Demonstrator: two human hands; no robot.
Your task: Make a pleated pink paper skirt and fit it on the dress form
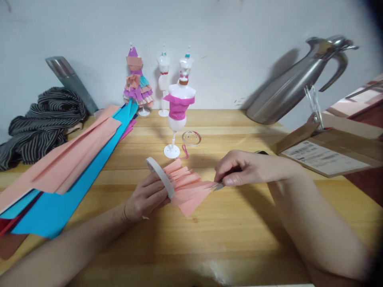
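My left hand (149, 195) is closed on a strip of peach crepe paper (191, 187) gathered into pleats. A narrow white roll of tape (161, 177) hangs around the fingers of that hand. Closed around dark-handled scissors (220, 185), my right hand (236, 169) has the metal blades at the paper's right-hand tip; most of the handles are hidden by the fingers. Just beyond the paper stands a small white dress form (176, 123) wrapped in a magenta paper top (178, 107).
Long peach sheets (74, 147) and blue sheets (80, 179) lie at left beside a striped cloth (48, 119). Behind stand a ruffled paper dress (137, 85) on a form and two more forms. A steel jug (287, 83) and cardboard box (338, 143) occupy the right.
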